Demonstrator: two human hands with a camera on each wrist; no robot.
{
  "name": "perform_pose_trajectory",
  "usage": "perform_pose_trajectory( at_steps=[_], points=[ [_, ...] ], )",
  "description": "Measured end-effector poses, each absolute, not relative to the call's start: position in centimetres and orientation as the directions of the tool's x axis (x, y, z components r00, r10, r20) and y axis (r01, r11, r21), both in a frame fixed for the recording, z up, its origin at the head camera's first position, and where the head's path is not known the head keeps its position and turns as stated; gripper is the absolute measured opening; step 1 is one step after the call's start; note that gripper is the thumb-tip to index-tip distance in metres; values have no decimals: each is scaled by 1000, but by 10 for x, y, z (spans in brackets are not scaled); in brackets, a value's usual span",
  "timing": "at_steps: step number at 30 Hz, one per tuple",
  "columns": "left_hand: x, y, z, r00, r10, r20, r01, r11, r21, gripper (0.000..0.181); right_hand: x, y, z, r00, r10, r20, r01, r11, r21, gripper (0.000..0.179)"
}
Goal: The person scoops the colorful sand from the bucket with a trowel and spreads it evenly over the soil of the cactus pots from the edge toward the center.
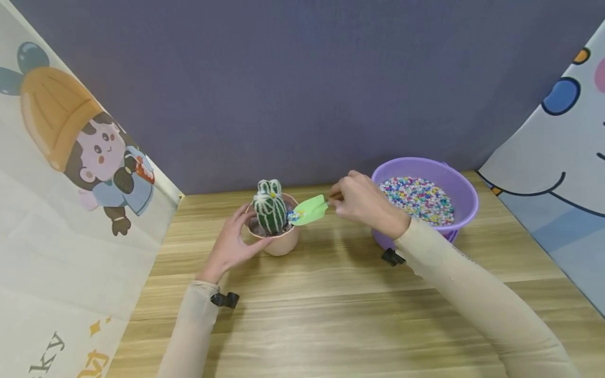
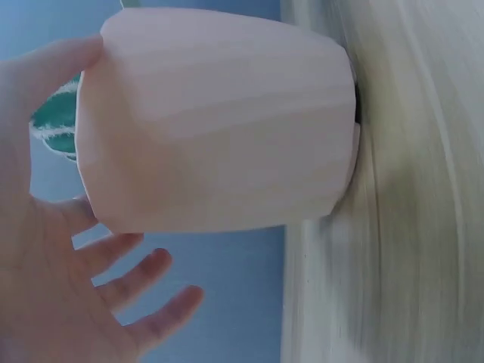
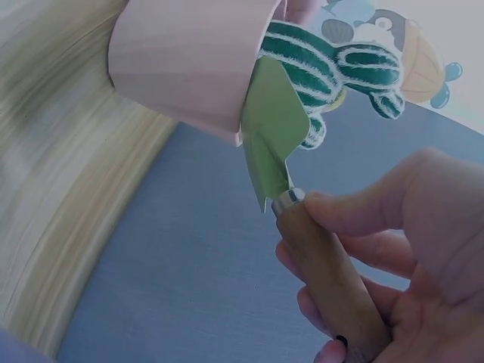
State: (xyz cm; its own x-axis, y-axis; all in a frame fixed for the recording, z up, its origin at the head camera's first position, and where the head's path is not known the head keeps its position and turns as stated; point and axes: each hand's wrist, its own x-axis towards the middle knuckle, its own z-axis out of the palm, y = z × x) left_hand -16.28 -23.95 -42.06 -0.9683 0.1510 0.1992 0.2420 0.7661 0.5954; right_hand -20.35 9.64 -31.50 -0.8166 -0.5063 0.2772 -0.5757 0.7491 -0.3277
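A green cactus [image 1: 270,214] with white stripes stands in a pale pink flower pot [image 1: 284,244] on the table. My left hand [image 1: 230,245] holds the pot at its rim, thumb on one side and index finger on the other; the other fingers spread free in the left wrist view. With my right hand [image 1: 361,202] I grip the wooden handle [image 3: 325,276] of a small green trowel [image 1: 312,210]. The blade's tip reaches over the pot's rim beside the cactus, tilted inward. Small colourful beads [image 1: 295,216] lie at that tip.
To the right, a purple basin [image 1: 465,199] holds many multicoloured beads [image 1: 420,199], with my right forearm crossing in front of it. A dark blue-grey partition [image 1: 302,94] rises behind the wooden table [image 1: 321,315]. Printed cartoon panels flank both sides.
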Motion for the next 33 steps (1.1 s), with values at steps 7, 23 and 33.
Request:
perform_pose_trajectory(
  at_steps=[7,23,33],
  points=[
    [-161,-240,-420,-971,144,193,234,762,604,76,-201,96,-313,-834,-501,232,-551,749,-367,14],
    [-154,-232,-421,-979,53,194,171,732,660,102,-200,96,-312,-827,-512,232,-562,746,-358,13],
    [-166,-250,-419,-966,192,171,255,631,733,94,-201,94,-312,-814,-527,245,-581,735,-350,12]
  ],
)
